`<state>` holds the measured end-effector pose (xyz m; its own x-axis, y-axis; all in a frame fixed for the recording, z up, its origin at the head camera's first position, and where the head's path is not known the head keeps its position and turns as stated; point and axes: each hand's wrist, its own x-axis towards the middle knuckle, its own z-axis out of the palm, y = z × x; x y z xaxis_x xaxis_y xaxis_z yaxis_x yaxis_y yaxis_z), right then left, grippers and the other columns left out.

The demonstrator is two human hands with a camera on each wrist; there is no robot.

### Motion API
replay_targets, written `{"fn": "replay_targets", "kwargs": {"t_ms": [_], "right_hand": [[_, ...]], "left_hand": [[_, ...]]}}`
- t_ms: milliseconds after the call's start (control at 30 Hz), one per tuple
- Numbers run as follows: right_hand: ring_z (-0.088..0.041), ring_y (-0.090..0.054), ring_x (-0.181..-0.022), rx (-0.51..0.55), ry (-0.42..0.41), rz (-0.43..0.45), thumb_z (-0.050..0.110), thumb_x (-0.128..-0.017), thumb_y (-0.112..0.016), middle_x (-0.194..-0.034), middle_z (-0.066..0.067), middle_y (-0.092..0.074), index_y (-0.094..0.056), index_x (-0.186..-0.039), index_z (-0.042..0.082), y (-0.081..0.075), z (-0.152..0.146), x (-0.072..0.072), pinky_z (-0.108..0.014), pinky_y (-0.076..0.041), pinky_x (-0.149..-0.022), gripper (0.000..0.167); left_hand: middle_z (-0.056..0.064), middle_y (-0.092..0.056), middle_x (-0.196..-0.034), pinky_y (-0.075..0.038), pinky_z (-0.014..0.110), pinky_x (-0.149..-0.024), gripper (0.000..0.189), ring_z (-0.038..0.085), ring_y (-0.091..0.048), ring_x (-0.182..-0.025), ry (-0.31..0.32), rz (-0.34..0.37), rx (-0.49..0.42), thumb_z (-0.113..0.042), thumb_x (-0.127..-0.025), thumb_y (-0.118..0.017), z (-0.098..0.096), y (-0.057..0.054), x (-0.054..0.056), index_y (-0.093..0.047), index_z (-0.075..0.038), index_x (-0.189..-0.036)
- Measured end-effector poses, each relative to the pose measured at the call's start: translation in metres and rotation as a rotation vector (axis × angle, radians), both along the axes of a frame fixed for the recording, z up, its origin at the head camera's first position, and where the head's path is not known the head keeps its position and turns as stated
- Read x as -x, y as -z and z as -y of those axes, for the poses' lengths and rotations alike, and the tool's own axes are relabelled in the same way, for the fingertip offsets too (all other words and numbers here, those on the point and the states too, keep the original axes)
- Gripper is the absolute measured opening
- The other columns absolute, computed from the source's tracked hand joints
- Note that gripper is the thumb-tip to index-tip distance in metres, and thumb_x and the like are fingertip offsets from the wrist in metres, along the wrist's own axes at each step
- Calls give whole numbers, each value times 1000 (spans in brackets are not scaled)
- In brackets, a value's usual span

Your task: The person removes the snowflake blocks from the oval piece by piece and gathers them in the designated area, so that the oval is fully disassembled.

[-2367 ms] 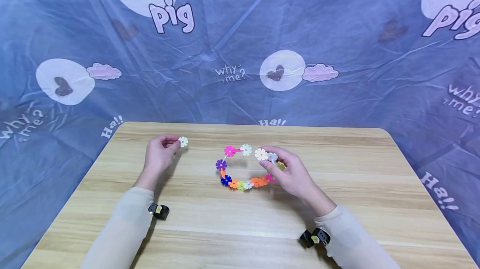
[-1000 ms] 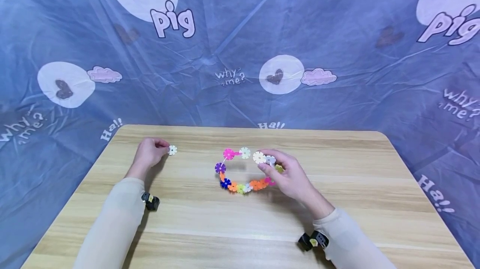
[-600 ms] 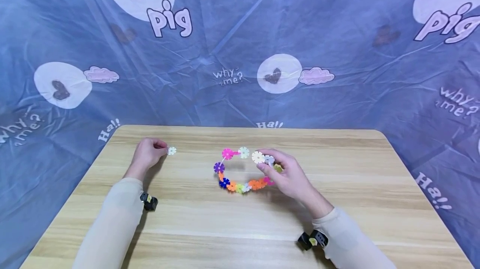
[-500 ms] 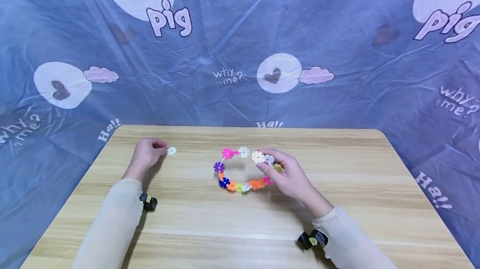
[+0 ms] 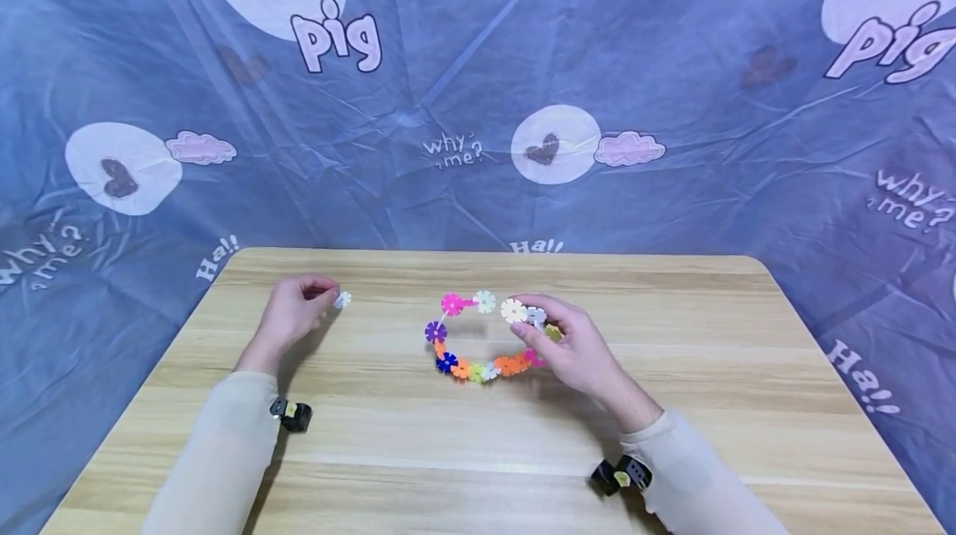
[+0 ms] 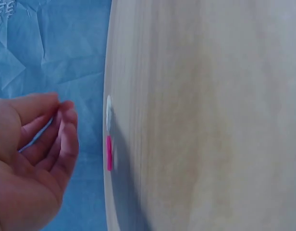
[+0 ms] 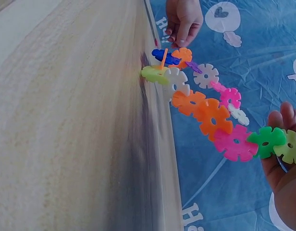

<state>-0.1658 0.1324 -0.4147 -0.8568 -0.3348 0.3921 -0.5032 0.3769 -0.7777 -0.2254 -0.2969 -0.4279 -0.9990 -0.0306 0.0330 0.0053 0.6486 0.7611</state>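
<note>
My right hand (image 5: 571,344) grips one end of a curved chain of coloured plastic snowflake discs (image 5: 511,365), joined by their slots. A cream disc (image 5: 514,310) shows at its fingertips. In the right wrist view green disc (image 7: 266,143) lies by the fingers and a pink disc (image 7: 235,143) hangs beyond them. The chain's other end, a pale mint disc (image 5: 484,301), is apart from the cream one. My left hand (image 5: 294,311) is at the back left, its fingertips bent together over a white disc (image 6: 109,114). That disc lies beside a pink disc (image 6: 108,153), apart from the fingers.
A wooden table (image 5: 478,469) with rounded corners lies under both hands. Behind it hangs a blue printed cloth (image 5: 463,62). Each wrist wears a small black camera (image 5: 297,416).
My left hand has moved left and down with the white disc, set it on the table and let go. The right hand and the chain have stayed nearly still.
</note>
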Motion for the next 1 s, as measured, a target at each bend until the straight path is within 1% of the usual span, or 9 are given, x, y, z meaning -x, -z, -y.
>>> {"fn": "replay_targets", "kwargs": {"t_ms": [67, 167, 233, 433, 567, 667, 767, 900, 1000], "right_hand": [[-31, -72, -121, -1, 3, -2, 8, -101, -73, -134, -12, -76, -71, -136, 6, 0, 0, 0, -41, -60, -101, 36], [-31, -72, -121, -1, 2, -2, 8, -101, -73, -135, -12, -76, -71, -136, 5, 1, 0, 0, -41, -60, -101, 36], [-31, -72, -121, -2, 2, -3, 8, -101, -73, -135, -12, -76, -71, -136, 5, 1, 0, -1, -40, -60, -101, 36], [-31, -73, -118, -3, 4, -5, 9, -101, -73, -134, -13, -76, -70, -137, 5, 0, 1, 0, -40, -60, -100, 36], [-33, -71, -124, -3, 3, 0, 9, -101, -73, -136, -13, -75, -70, -137, 5, 0, 1, 0, -43, -60, -101, 36], [-34, -71, -125, 0, 2, 5, 9, -101, -73, -136, -13, -75, -70, -137, 5, 1, 1, 0, -45, -59, -102, 37], [-34, -71, -124, 2, 1, 6, 9, -101, -74, -136, -13, -75, -70, -138, 5, 1, 1, 1, -45, -59, -102, 37], [-33, -71, -124, 7, 1, 9, 9, -101, -74, -136, -13, -75, -70, -137, 6, 2, 1, 1, -43, -59, -102, 37], [-29, -71, -121, 10, 4, 10, 9, -101, -74, -134, -12, -76, -70, -137, 6, 2, 1, 1, -40, -59, -99, 37]], "left_hand": [[26, -75, -107, -55, 18, -68, 25, 13, -65, -81, 16, -10, -10, -7, -104, -67, -2, 0, -3, -73, 9, -122], [26, -76, -113, -53, 15, -76, 24, 11, -64, -89, 31, -35, 1, -7, -104, -67, -6, -1, -7, -74, 8, -121], [26, -77, -114, -52, 14, -78, 24, 10, -65, -91, 40, -47, -5, -7, -104, -68, -9, -2, -9, -74, 8, -121], [25, -77, -117, -53, 13, -81, 24, 4, -65, -91, 77, -73, -37, -10, -104, -70, -24, -9, -15, -75, 6, -121], [25, -78, -116, -54, 13, -82, 22, 1, -66, -91, 92, -95, -66, -8, -104, -71, -36, -15, -21, -76, 6, -120], [25, -79, -114, -55, 13, -81, 21, 0, -67, -89, 102, -108, -92, -7, -103, -71, -45, -19, -25, -76, 5, -119], [24, -79, -112, -55, 14, -81, 20, -2, -66, -87, 127, -116, -115, -6, -102, -72, -55, -23, -29, -76, 6, -118], [23, -79, -111, -56, 16, -80, 18, -1, -67, -87, 159, -126, -135, -6, -101, -73, -67, -28, -34, -77, 5, -116], [21, -80, -110, -56, 17, -81, 18, 5, -68, -89, 178, -125, -146, -7, -101, -74, -74, -30, -37, -77, 4, -116]]}}
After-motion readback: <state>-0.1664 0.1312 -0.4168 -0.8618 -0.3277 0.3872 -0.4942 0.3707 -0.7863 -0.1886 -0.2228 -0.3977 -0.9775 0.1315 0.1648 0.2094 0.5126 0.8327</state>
